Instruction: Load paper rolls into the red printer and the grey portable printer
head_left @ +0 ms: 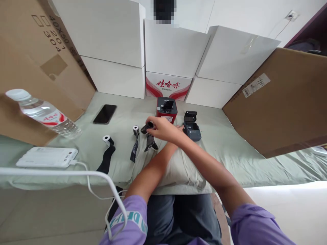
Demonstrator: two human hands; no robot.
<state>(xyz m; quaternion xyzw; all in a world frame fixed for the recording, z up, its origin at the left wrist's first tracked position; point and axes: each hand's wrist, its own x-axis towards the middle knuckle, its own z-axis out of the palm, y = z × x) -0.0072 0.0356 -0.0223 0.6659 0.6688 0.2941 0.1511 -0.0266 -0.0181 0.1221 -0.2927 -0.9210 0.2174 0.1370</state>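
My forearms cross, the right over the left. My right hand (161, 128) has its fingers closed around a small black roll (145, 128); a crumpled black strip (151, 142) lies just below it on the cloth. Largely hidden behind my right wrist, my left hand (180, 128) is beside a small dark grey device (193, 132) with its lid up, like a portable label printer. Whether it touches the device I cannot tell. A red and black box-shaped device (167, 106) stands behind my hands.
Left of my hands lie two rolls with black strips, a near roll (136, 130) and a farther roll (108, 140). A phone (105, 114), water bottle (51, 115) and white power bank (47, 157) are further left. White boxes (176, 51) and brown cardboard (281, 102) surround the cloth-covered surface (242, 160).
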